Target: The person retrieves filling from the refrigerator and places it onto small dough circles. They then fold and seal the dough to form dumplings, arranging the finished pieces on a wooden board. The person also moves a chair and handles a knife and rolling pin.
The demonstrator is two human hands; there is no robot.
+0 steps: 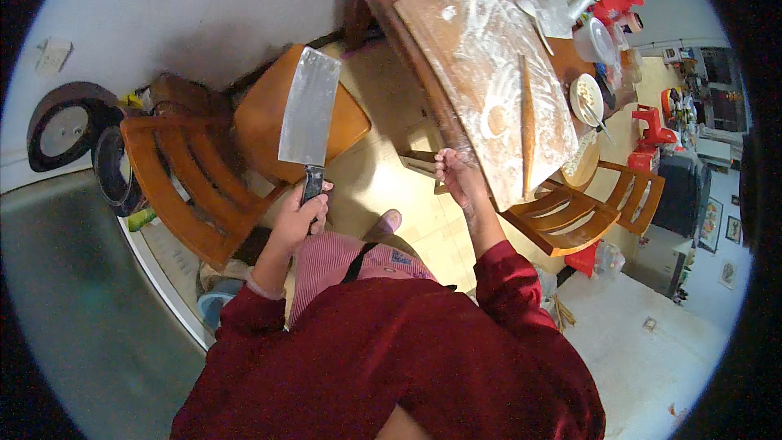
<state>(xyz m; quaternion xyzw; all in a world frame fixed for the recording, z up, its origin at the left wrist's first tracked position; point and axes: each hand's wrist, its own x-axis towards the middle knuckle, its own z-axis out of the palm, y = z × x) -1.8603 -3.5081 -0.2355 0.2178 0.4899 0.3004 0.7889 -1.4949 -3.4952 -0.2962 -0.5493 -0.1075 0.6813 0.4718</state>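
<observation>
My left hand (pixel 303 213) is closed round the black handle of a cleaver (pixel 310 106), whose broad blade points away from me and up over a wooden chair seat. Beside the near edge of the table, my right hand (pixel 463 176) is held with its fingers curled in, and nothing shows in it. Just past it lies a floured wooden board (pixel 456 57). A long rolling pin (pixel 527 126) rests on the board's right side. Left of the pin is a small round piece of dough (pixel 495 121).
A wooden chair (pixel 181 175) stands at my left, and another chair (pixel 562 216) stands right of the board. A white bowl (pixel 586 96) with a utensil sits beyond the pin. Bags and a plastic tub (pixel 597 42) crowd the table's far end. Dark pans (pixel 69 124) hang at the left wall.
</observation>
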